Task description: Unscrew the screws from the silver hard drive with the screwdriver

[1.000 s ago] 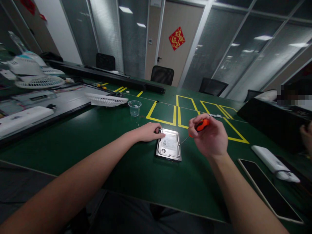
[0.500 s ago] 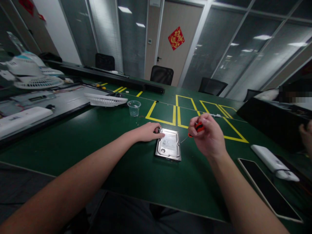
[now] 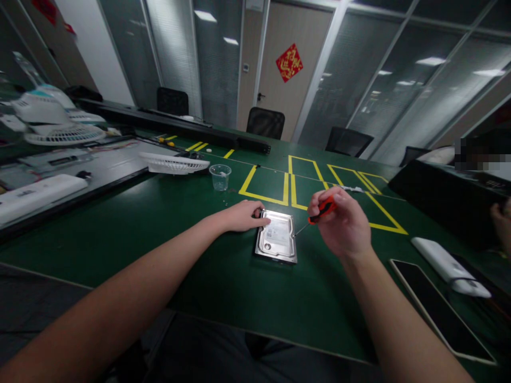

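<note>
A silver hard drive (image 3: 278, 236) lies flat on the green table, its labelled metal cover facing up. My left hand (image 3: 245, 215) grips its upper left edge, with the thumb on the cover and the other fingers by the side. In my right hand (image 3: 344, 223) is a screwdriver (image 3: 321, 209) with an orange and black handle. It slants down to the left, and its thin shaft reaches the drive's right edge. Whether a screw sits under the tip is too small to tell.
Beyond the drive stands a clear plastic cup (image 3: 220, 178), near a white fan grille (image 3: 173, 163). To the right lie a phone (image 3: 441, 311) and a white power strip (image 3: 451, 267). Another person's hand (image 3: 502, 217) shows at the right edge beside a black case (image 3: 435, 205).
My right hand has turned slightly around the screwdriver, and more of the handle shows. The hard drive and my left hand stay in place.
</note>
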A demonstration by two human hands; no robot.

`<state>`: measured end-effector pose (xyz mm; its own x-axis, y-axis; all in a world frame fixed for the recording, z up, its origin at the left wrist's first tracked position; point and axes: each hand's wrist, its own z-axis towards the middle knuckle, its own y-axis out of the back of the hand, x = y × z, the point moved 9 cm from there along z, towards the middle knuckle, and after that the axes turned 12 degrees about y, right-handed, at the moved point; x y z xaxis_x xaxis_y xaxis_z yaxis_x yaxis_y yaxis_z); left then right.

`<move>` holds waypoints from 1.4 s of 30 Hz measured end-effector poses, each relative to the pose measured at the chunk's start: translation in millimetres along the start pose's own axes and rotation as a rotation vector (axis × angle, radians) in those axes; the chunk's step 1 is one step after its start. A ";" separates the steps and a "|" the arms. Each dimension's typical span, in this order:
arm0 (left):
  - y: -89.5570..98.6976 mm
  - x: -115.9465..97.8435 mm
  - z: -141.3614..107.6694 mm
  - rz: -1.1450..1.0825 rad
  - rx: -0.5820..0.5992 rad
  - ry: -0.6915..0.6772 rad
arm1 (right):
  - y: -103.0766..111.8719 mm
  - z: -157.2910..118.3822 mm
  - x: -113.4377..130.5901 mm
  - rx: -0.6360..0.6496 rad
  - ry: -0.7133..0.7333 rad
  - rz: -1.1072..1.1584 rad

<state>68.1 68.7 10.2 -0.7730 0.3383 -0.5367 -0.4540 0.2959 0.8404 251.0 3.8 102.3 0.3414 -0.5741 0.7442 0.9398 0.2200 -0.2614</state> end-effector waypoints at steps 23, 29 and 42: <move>-0.4 -0.4 0.9 0.010 -0.018 -0.015 | 0.1 -0.4 -0.7 0.020 0.019 0.039; -0.3 -0.6 0.1 -0.001 -0.010 -0.013 | -1.3 -1.9 -2.0 0.009 0.001 0.052; 0.8 -1.4 -1.3 0.003 0.000 0.001 | 0.8 0.9 -1.7 0.007 -0.020 0.086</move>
<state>68.3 67.3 11.7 -0.7745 0.3385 -0.5343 -0.4519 0.2949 0.8419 251.2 5.6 101.4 0.4203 -0.5374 0.7312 0.9070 0.2735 -0.3204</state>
